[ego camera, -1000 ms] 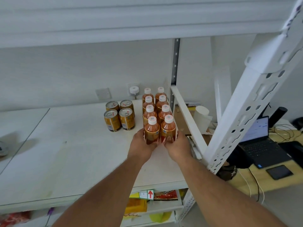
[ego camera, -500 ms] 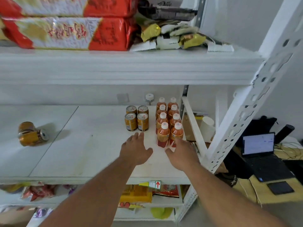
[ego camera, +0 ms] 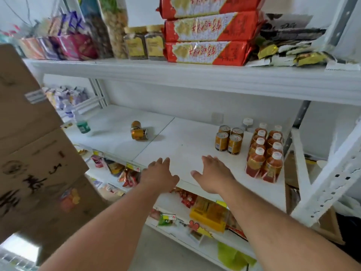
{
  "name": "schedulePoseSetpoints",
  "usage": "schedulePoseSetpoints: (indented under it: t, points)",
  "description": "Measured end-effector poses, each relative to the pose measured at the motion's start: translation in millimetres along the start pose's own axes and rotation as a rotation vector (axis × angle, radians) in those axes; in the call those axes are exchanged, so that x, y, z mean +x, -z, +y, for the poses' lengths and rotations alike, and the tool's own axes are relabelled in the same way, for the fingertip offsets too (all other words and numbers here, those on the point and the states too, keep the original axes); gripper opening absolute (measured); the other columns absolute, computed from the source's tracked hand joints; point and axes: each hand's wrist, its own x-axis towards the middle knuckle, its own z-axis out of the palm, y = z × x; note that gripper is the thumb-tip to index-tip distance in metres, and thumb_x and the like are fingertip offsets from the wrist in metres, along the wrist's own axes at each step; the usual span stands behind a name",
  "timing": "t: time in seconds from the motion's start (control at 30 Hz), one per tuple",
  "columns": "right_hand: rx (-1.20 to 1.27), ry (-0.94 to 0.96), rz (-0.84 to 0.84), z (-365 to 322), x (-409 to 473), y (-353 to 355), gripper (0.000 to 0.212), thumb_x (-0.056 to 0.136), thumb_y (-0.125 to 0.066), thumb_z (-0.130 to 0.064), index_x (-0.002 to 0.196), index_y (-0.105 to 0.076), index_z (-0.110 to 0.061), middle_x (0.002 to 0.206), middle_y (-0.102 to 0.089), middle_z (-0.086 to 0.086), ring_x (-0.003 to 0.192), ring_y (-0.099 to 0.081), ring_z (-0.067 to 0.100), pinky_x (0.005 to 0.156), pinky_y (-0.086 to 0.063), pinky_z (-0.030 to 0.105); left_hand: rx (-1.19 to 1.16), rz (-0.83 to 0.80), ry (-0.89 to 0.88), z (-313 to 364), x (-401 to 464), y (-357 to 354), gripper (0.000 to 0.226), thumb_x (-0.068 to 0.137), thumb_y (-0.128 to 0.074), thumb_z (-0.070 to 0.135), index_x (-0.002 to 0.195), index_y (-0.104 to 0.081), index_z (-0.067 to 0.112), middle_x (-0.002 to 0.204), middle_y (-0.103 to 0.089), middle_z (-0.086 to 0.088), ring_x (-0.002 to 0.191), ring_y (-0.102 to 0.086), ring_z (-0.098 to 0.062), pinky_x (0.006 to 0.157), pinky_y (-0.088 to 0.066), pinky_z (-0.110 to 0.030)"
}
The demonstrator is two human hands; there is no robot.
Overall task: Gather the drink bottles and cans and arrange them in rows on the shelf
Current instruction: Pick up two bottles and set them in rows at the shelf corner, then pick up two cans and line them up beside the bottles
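Observation:
On the white middle shelf [ego camera: 175, 153], two rows of orange-red tea bottles [ego camera: 265, 151] with white caps stand at the right end. Beside them on the left stand several gold cans [ego camera: 228, 140] in a square. Farther left, one gold can [ego camera: 136, 125] stands upright with another gold can [ego camera: 139, 134] lying on its side against it. A small clear bottle with a green label [ego camera: 82, 125] stands at the far left. My left hand [ego camera: 159, 176] and my right hand [ego camera: 213, 174] hover open over the shelf's front edge, holding nothing.
Stacked cardboard boxes [ego camera: 29, 153] fill the left foreground. The upper shelf carries red snack packs [ego camera: 205, 52], jars [ego camera: 144, 44] and packets. A lower shelf holds snack bags [ego camera: 207, 214]. A white perforated upright [ego camera: 336, 173] stands at the right.
Both hands let go of the front two tea bottles and drew back leftward. The view swung up and left, bringing the two stray cans, the green-label bottle and the boxes into sight.

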Motion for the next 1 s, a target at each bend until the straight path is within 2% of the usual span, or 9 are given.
schedulePoseSetpoints:
  t: [0.13,0.27,0.37,0.53,0.67,0.87,1.0]
  points:
    - [-0.020,0.097,-0.003,-47,-1,-7,0.077,0.101,-0.040,-0.056,0.160,-0.015,-0.014,0.167,-0.014,0.007,0.152,-0.014,0.027,0.120,-0.020,0.041,-0.063,0.018,0.072,-44,-13,11,0.083,0.086,-0.047,0.056,0.156,-0.013,0.026,0.163,-0.017,-0.002,0.145,-0.023,-0.029,0.110,-0.034,-0.050]
    - [-0.034,0.138,0.001,-90,6,-20,0.076,0.100,-0.043,-0.056,0.159,-0.019,-0.015,0.166,-0.019,0.006,0.150,-0.021,0.027,0.117,-0.025,0.042,-0.093,0.046,0.091,-84,-14,18,0.081,0.084,-0.047,0.055,0.154,-0.018,0.025,0.158,-0.026,-0.002,0.140,-0.031,-0.031,0.105,-0.039,-0.054]
    - [-0.029,0.144,0.003,-124,14,-31,0.074,0.100,-0.044,-0.054,0.158,-0.020,-0.015,0.164,-0.023,0.006,0.148,-0.024,0.027,0.116,-0.027,0.041,-0.110,0.052,0.088,-120,-11,21,0.081,0.085,-0.047,0.056,0.154,-0.018,0.025,0.159,-0.025,-0.003,0.141,-0.030,-0.032,0.108,-0.037,-0.049]
    - [-0.023,0.111,-0.008,-186,36,-53,0.078,0.100,-0.045,-0.055,0.160,-0.016,-0.015,0.167,-0.014,0.006,0.151,-0.017,0.027,0.119,-0.023,0.041,-0.186,0.054,0.077,-193,4,29,0.081,0.089,-0.050,0.055,0.156,-0.017,0.023,0.161,-0.021,-0.003,0.145,-0.025,-0.028,0.111,-0.031,-0.044]
    - [0.006,0.086,-0.030,-223,50,-74,0.079,0.100,-0.046,-0.055,0.161,-0.014,-0.015,0.168,-0.011,0.006,0.152,-0.016,0.026,0.121,-0.022,0.041,-0.228,0.041,0.072,-238,12,27,0.076,0.091,-0.049,0.053,0.155,-0.020,0.022,0.158,-0.029,-0.001,0.141,-0.032,-0.027,0.108,-0.037,-0.042]
    - [0.010,0.059,-0.036,-245,90,-91,0.078,0.099,-0.048,-0.055,0.159,-0.019,-0.016,0.166,-0.018,0.005,0.150,-0.023,0.027,0.118,-0.028,0.043,-0.299,0.011,0.077,-268,51,24,0.079,0.087,-0.050,0.051,0.155,-0.020,0.024,0.158,-0.030,0.000,0.141,-0.032,-0.028,0.109,-0.036,-0.043]
    - [0.029,0.041,-0.061,-238,128,-97,0.083,0.099,-0.048,-0.056,0.161,-0.013,-0.015,0.168,-0.011,0.006,0.152,-0.017,0.027,0.121,-0.023,0.042,-0.309,-0.034,0.087,-272,91,19,0.081,0.088,-0.051,0.050,0.156,-0.016,0.026,0.161,-0.022,-0.001,0.143,-0.029,-0.028,0.111,-0.034,-0.044]
